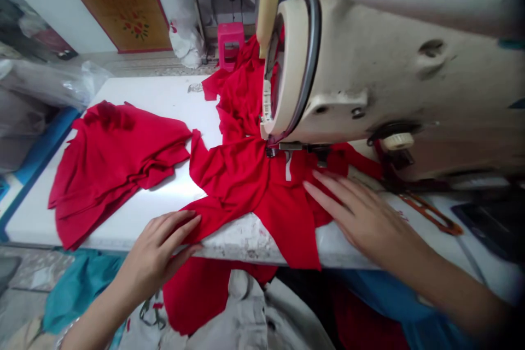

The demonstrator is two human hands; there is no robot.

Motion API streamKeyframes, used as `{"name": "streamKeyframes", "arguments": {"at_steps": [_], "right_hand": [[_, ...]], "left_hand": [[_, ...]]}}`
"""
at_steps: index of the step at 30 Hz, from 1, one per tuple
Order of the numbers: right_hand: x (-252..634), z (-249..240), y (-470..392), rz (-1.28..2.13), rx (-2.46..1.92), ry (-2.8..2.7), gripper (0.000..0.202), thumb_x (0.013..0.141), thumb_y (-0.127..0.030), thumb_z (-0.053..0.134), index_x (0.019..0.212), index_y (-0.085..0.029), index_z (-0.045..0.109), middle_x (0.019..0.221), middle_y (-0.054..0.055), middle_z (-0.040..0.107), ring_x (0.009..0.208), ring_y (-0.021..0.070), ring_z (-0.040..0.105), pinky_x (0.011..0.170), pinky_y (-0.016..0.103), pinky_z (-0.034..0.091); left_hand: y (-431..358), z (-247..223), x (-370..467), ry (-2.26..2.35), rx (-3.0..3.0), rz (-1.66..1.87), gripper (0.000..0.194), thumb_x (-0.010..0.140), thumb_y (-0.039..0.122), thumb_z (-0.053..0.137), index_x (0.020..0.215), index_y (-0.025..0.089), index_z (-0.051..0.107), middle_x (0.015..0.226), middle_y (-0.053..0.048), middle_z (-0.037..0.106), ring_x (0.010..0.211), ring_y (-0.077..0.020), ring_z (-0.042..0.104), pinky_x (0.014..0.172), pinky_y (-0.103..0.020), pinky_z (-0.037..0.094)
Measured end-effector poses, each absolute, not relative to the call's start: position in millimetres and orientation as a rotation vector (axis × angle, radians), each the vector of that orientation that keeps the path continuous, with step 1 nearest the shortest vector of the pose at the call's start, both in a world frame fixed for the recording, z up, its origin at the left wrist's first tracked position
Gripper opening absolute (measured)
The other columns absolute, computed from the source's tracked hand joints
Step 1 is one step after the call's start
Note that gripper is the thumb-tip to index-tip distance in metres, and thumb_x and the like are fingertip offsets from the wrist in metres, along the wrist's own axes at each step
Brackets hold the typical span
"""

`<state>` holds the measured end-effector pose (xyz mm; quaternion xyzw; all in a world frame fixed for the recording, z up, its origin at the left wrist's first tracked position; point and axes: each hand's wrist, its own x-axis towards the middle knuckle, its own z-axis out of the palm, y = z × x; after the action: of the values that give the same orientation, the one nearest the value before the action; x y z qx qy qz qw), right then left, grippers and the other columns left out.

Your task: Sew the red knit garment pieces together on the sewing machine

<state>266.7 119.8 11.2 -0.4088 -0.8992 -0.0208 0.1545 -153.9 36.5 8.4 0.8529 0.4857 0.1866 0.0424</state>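
Observation:
A piece of red fabric (233, 172) lies spread beneath the needle area of a sewing machine (369, 76), with one part reaching over the table's front edge. At its left corner is my left hand (159, 246), its curved fingers and thumb closed around the cloth. My right hand (365, 213) rests with outstretched fingers on the fabric just right of the presser foot (270, 150). A small white strip (288, 167) sits on the cloth between the presser foot and my right fingertips.
A stack of red fabric pieces (118, 158) lies left on the white table (159, 93). More red cloth (241, 98) is bunched behind the needle. Orange-handled thread snips (430, 213) lie at right. A pink stool (229, 41) stands beyond; teal cloth (82, 284) hangs below left.

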Motion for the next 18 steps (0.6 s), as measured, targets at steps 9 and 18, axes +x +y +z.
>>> {"name": "streamKeyframes", "arguments": {"at_steps": [9, 18], "right_hand": [[171, 60, 59, 0.454, -0.673, -2.961, 0.006, 0.093, -0.024, 0.053, 0.088, -0.023, 0.053, 0.061, -0.004, 0.059, 0.046, 0.0141, 0.049, 0.048, 0.032, 0.03], [133, 11, 4, 0.337, -0.904, -2.97, 0.038, 0.089, -0.024, 0.058, 0.124, -0.018, 0.046, 0.093, 0.004, 0.072, 0.069, 0.0199, 0.068, 0.054, 0.032, 0.037]], "left_hand": [[36, 35, -174, 1.691, 1.9, 0.906, 0.015, 0.094, 0.027, 0.06, 0.085, 0.022, 0.049, 0.103, -0.005, 0.074, 0.073, -0.0149, 0.069, 0.055, -0.023, 0.055], [106, 48, -86, 1.386, 2.215, 0.73, 0.022, 0.092, 0.039, 0.063, 0.085, 0.021, 0.052, 0.073, 0.001, 0.059, 0.062, -0.0131, 0.056, 0.058, -0.024, 0.043]]}}
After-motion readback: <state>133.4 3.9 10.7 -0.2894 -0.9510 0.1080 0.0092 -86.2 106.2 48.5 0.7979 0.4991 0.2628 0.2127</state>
